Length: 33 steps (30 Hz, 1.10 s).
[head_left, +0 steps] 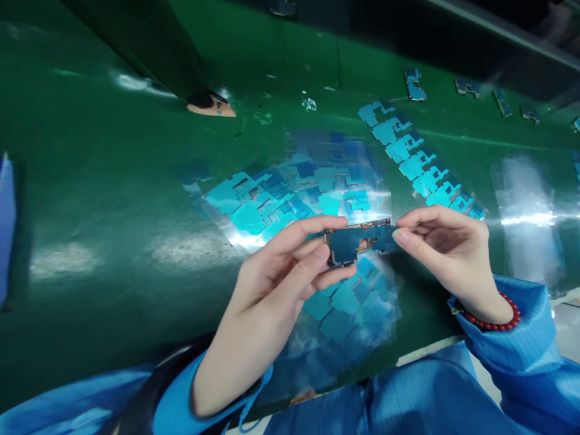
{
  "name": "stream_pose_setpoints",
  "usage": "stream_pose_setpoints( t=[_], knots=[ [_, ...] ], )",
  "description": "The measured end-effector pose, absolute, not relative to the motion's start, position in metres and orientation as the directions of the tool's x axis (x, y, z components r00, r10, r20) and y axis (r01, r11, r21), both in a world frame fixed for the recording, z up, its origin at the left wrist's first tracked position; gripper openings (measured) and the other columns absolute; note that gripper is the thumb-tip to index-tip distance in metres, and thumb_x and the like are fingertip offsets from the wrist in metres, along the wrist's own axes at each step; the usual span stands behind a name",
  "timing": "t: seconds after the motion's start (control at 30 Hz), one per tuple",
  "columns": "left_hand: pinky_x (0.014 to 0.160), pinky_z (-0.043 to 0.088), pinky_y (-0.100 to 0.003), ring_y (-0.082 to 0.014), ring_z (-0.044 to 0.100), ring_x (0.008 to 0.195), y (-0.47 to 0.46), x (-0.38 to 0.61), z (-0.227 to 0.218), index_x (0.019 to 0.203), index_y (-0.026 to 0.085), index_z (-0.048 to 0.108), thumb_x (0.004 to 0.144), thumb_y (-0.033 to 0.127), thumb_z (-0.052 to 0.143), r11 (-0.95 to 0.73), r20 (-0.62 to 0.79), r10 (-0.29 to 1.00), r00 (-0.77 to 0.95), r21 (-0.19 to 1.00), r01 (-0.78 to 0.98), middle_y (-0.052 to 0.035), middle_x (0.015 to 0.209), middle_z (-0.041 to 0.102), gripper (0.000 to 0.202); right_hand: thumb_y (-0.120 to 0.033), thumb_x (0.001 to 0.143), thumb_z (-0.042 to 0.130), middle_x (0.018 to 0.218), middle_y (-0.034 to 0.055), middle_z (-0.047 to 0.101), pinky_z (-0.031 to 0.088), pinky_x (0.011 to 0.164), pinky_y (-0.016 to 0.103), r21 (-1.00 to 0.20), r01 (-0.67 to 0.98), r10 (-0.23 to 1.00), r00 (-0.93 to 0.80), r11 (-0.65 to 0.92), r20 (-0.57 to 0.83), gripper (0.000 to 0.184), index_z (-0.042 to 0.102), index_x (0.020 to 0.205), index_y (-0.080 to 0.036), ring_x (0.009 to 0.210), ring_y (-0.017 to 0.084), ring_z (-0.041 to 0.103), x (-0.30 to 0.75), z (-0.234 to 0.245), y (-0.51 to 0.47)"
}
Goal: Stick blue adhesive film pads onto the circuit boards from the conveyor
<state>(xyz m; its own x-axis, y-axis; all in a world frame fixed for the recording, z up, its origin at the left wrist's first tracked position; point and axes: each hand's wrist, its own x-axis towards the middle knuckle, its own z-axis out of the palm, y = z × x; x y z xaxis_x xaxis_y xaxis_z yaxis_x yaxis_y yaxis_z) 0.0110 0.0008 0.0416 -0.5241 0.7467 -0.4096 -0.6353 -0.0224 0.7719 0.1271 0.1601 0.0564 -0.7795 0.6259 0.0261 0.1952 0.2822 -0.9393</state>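
Note:
My left hand (290,272) holds a small circuit board (347,243) by its left end, fingers along the top and bottom edges. The board is dark blue-faced, with metallic edges and a notch. At its right end, my right hand (437,244) is closed in a pinch, thumb and forefinger on the end of a blue film (385,240) that lies against the board. How far the film covers the board is hard to tell. Beneath and behind my hands lie clear sheets with many cut-out blue film pieces (247,211), and more of these pieces (348,302) show under the board.
A strip of turquoise film shapes (412,166) slants across the green table mat (113,181) at right. Several circuit boards (414,84) lie along the back right, below a dark ledge (385,36). A clear sheet (525,205) glares at far right. A dark post (145,42) stands at upper left.

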Motion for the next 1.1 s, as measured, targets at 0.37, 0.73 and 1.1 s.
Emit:
stream_pose_setpoints(
  t=[0.37,0.73,1.1],
  knots=[
    [0.081,0.061,-0.024,-0.0147,0.072,0.091,-0.0002,0.0122,0.0401,0.096,0.028,0.076,0.09,0.015,0.057,-0.075,-0.38,0.77,-0.512,0.744,-0.664,0.003,0.091,0.077,0.023,-0.01,0.075,0.073,0.078,-0.0026,0.073,0.063,0.068,0.02,-0.92,0.177,0.647,-0.756,0.35,0.1,0.013,0.07,0.081,-0.021,0.068,0.011,0.071,0.1277,0.0527,0.1534],
    [0.081,0.06,-0.022,-0.0174,0.072,0.097,0.0001,0.0134,0.0458,0.101,0.026,0.074,0.083,0.009,0.059,-0.027,-0.42,0.752,-0.509,0.751,-0.66,0.0014,0.093,0.079,0.028,-0.009,0.075,0.072,0.079,-0.0026,0.073,0.064,0.068,0.022,-0.901,0.153,0.624,-0.767,0.406,0.15,0.016,0.07,0.082,-0.023,0.068,0.011,0.07,0.129,0.0541,0.1518],
    [0.08,0.059,-0.019,-0.0175,0.072,0.097,0.0033,0.0129,0.0471,0.1,0.024,0.072,0.077,0.009,0.068,-0.014,-0.394,0.763,-0.512,0.782,-0.623,0.002,0.091,0.079,0.027,-0.011,0.078,0.071,0.081,-0.0009,0.071,0.062,0.066,0.025,-0.868,0.133,0.581,-0.789,0.478,0.2,0.015,0.07,0.087,-0.023,0.071,0.013,0.067,0.1336,0.0526,0.1535]
  ],
)
